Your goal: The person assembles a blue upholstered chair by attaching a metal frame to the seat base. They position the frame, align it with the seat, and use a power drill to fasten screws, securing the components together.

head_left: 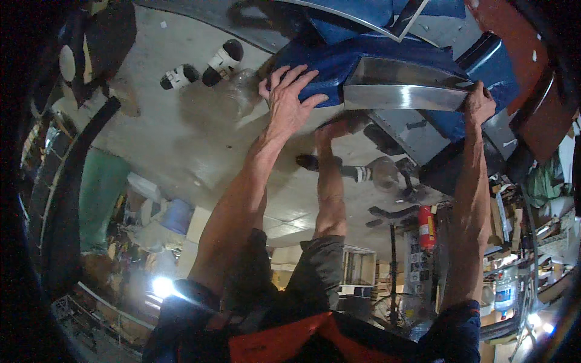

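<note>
My left hand (292,100) lies with fingers spread on the left end of a dark blue padded piece (336,68), which has a smooth, leather-like cover. Against the near side of that piece is a shiny bent metal frame (407,97), its polished face toward me. The fingers of my right hand (480,105) are curled round the frame's right end. Beyond them, another metal strip (348,19) runs along more blue padding at the top. Whether the frame is fastened to the padded piece cannot be made out.
White-strapped sandals (224,62) lie on the concrete floor (200,130) to the left. A brown-red padded panel (508,36) stands at the upper right. Lower right are a red fire extinguisher (427,227), a large water bottle (506,293) and cluttered shelves. Dark scraps (393,213) lie near my feet.
</note>
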A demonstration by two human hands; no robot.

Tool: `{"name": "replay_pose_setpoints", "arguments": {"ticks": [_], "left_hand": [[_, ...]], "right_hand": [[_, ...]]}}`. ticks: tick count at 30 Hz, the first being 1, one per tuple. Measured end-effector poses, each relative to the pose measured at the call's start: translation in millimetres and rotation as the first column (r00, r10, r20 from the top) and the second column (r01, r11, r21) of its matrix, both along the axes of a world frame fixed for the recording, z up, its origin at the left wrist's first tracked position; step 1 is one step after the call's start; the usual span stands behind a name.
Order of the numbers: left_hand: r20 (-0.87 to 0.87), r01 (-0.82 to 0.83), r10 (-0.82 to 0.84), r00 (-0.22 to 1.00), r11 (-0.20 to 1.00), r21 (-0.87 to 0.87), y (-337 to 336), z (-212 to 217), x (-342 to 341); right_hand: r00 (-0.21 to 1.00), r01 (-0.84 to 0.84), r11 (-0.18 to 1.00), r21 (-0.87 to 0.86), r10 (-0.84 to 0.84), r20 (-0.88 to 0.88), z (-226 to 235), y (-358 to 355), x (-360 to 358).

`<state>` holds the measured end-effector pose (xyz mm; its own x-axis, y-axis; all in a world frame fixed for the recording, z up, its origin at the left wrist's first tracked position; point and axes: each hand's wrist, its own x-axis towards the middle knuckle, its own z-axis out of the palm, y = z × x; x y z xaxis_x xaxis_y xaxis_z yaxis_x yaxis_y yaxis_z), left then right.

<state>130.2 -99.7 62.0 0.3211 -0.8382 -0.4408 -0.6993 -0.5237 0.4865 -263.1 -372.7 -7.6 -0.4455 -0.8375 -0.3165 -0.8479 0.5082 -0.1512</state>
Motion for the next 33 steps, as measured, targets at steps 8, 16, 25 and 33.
{"name": "replay_pose_setpoints", "arguments": {"ticks": [8, 16, 25, 33], "left_hand": [[-0.085, 0.045, -0.049, 0.995, 0.998, -0.054, -16.9, 14.2, -24.7], [0.058, -0.236, 0.256, 0.965, 0.943, -0.233, -76.3, -10.2, -98.7], [0.418, -0.175, 0.262, 0.870, 0.956, -0.234, -95.3, -29.3, -97.5], [0.456, -0.139, 0.165, 0.875, 0.986, -0.091, -99.5, -30.0, -96.2]], "right_hand": [[0.999, -0.045, 0.995, -0.091, 0.047, 0.021, -1.3, 2.6, -10.6], [0.999, -0.028, 0.994, -0.103, 0.030, 0.020, 0.6, 0.5, -0.2], [0.986, 0.022, 0.994, -0.111, -0.003, 0.169, 13.1, 5.1, 25.8], [0.993, 0.031, 0.998, -0.045, -0.026, 0.113, 19.8, -1.3, 36.0]]}}
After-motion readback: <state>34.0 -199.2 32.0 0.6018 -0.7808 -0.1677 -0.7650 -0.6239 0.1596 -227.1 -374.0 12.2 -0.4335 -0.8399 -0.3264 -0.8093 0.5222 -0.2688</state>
